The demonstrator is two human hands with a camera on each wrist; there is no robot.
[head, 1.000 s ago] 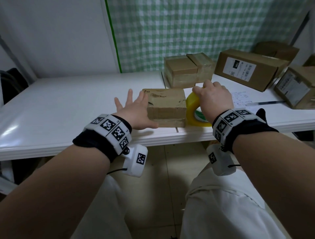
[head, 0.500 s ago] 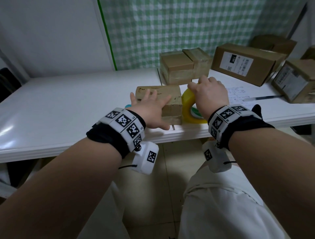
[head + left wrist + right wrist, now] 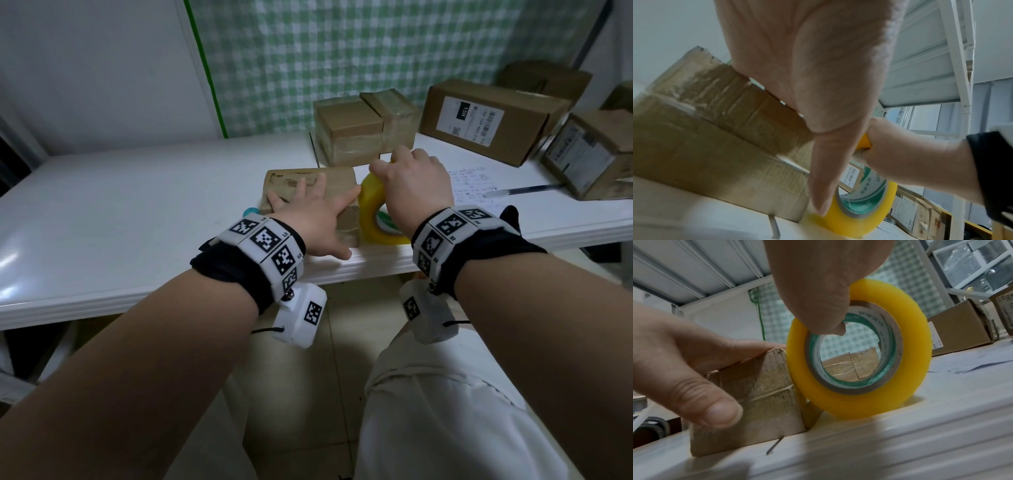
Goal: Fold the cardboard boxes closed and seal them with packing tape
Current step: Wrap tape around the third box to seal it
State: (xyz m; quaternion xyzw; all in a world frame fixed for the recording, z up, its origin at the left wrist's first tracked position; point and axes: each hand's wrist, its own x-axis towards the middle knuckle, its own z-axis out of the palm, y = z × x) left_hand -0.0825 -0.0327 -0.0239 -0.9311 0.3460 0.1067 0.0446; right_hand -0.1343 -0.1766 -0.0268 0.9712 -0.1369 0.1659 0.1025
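A small taped cardboard box [image 3: 339,180] lies near the front edge of the white table [image 3: 120,205]. My left hand [image 3: 310,205] presses down on its top with straight, spread fingers, and the thumb lies against the front face [image 3: 719,412]. A yellow packing tape roll [image 3: 371,212] stands on edge against the box's right end. My right hand [image 3: 414,185] grips it from above, thumb hooked inside the core [image 3: 822,318]. In the left wrist view the box [image 3: 705,138] and roll [image 3: 869,216] sit side by side.
Two taped boxes [image 3: 349,133] stand just behind. A labelled box [image 3: 486,120] and more boxes [image 3: 592,154] fill the back right. A pen [image 3: 524,190] lies on a printed sheet [image 3: 472,185]. A teal object [image 3: 251,210] peeks out left of my wrist.
My left hand moved from the box's left side onto its top and now presses it down. My right hand stays on the tape roll beside the box.
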